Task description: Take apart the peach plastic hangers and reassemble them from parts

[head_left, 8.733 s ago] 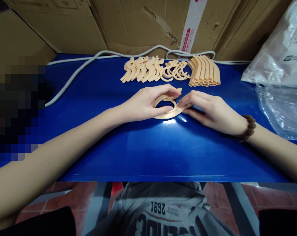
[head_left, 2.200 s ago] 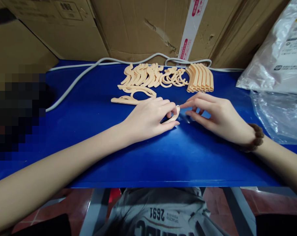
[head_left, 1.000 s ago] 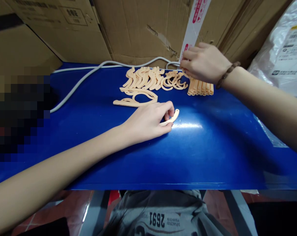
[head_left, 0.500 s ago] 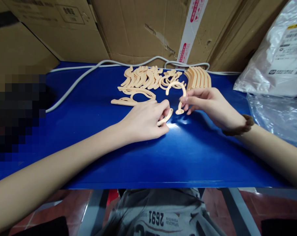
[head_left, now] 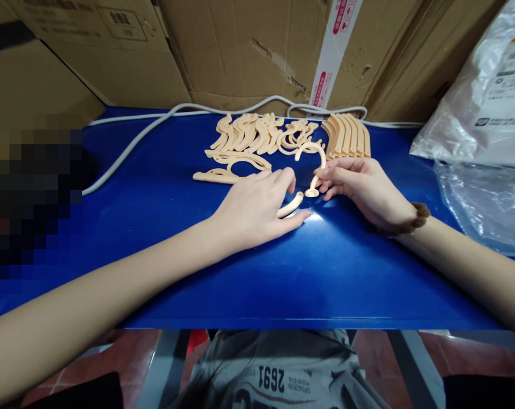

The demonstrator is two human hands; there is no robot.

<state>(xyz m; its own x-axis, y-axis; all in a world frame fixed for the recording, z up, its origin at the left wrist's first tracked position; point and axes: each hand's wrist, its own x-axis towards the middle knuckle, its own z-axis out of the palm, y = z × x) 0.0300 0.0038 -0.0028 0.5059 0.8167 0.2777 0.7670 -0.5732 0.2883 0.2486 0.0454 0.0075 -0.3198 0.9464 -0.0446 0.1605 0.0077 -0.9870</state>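
Note:
My left hand point(head_left: 257, 207) is curled round a beige curved hanger arm point(head_left: 292, 204); its holed end sticks out between the thumb and fingers, and the rest is hidden under the hand. The thumb is stretched out along the near side. Facing it, my right hand point(head_left: 355, 179) pinches a beige hanger hook point(head_left: 324, 159) by its stem. The hook's round loop points up and away, and its small flat foot point(head_left: 312, 193) hangs close to the arm's tip, with a narrow gap between them.
Folded hanger pieces point(head_left: 217, 176) lie left of the hands. Behind them are a row of curved arms point(head_left: 244, 133), a heap of hooks point(head_left: 297, 136) and a stack of arms point(head_left: 348, 136). A white cable point(head_left: 138, 139), cardboard boxes point(head_left: 240, 51) and a plastic bag point(head_left: 474, 108) border the blue table point(head_left: 283, 289).
My left hand has moved slightly right and its thumb has straightened out from the curved arm. The hook has tilted a little, with its foot now nearer the arm's tip.

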